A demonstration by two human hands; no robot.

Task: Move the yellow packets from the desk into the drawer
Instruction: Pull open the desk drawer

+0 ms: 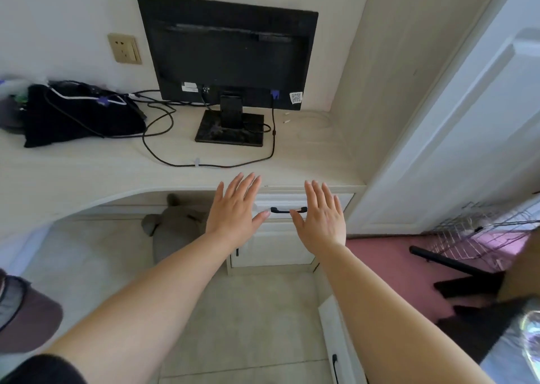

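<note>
Two empty hands, left hand (233,208) and right hand (321,214), spread before closed drawer (304,201).

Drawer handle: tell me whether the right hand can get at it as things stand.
Probably yes. The right hand is open, palm down, just in front of the black drawer handle, its thumb overlapping one end. Nothing lies between them, and the left hand stays clear.

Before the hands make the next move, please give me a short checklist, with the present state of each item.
1. Left hand empty, fingers spread: ok.
2. Right hand empty, fingers spread: ok.
3. Drawer open: not ok, it is closed.
4. Drawer handle within reach, between both hands: ok.
5. Yellow packets seen on the desk: not ok, none visible.
6. Cable clear of the drawer: ok.
</note>
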